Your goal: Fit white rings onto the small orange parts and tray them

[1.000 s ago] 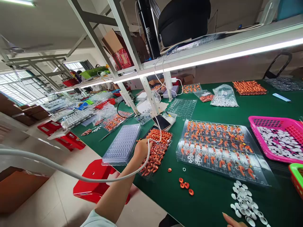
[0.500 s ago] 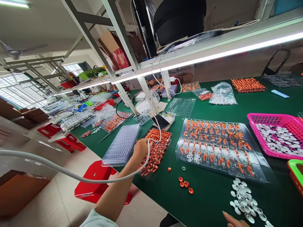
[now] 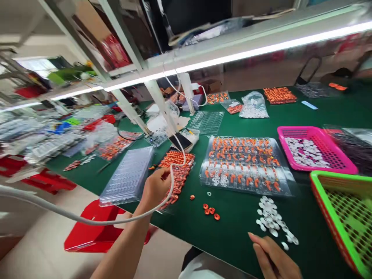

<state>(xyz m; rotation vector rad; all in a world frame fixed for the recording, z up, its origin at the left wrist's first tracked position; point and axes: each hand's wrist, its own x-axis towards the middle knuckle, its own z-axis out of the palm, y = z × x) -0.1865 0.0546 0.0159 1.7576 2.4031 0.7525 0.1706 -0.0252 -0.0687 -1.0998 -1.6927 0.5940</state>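
My left hand (image 3: 157, 188) is at the left edge of the tray of orange parts (image 3: 180, 170), its fingers curled together; what they hold, if anything, is too small to tell. A white cable crosses in front of the wrist. My right hand (image 3: 271, 254) is low at the right, thumb and forefinger stretched forward, with nothing visible in it. Just beyond it lies a pile of white discs (image 3: 270, 217). Several orange round pieces (image 3: 211, 210) lie between the hands. Behind them is a clear tray with orange curved parts (image 3: 244, 164).
A stack of clear trays (image 3: 128, 176) stands left of my left hand. At the right are a pink basket (image 3: 343, 161) with white discs and a green basket (image 3: 328, 176). A phone (image 3: 181, 141) rests behind the orange parts. The cable (image 3: 95, 222) hangs across the near left.
The view has turned right, bringing the green basket and more of my right hand into sight. My left hand has drawn back slightly from the orange parts.
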